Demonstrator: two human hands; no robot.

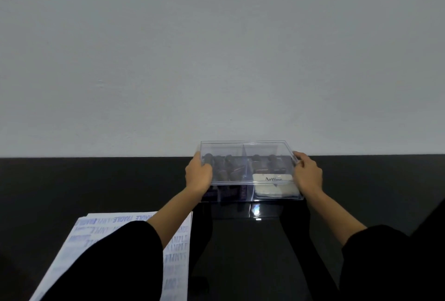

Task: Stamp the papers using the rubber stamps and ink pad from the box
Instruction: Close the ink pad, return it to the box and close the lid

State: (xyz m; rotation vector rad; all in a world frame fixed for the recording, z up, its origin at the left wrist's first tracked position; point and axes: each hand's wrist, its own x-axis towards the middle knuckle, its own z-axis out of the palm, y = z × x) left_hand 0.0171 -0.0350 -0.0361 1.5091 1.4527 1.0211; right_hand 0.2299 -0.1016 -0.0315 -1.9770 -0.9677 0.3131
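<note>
at the far edge of the black tabletop [96, 180], against the wall: clear box [277, 198], dark rubber stamps [228, 170] inside at left and rear right, white ink pad [274, 191] at front right. gripping the clear lid [248, 149] by its sides, left hand [198, 175] and right hand [308, 173], fingers curled over the edges. stamped papers [175, 252] nearer, at left, partly under the left sleeve.

Loose black left sleeve [115, 259], right sleeve [378, 259], cuffs mid-forearm; left hand [198, 175], right hand [309, 173] bare.
</note>
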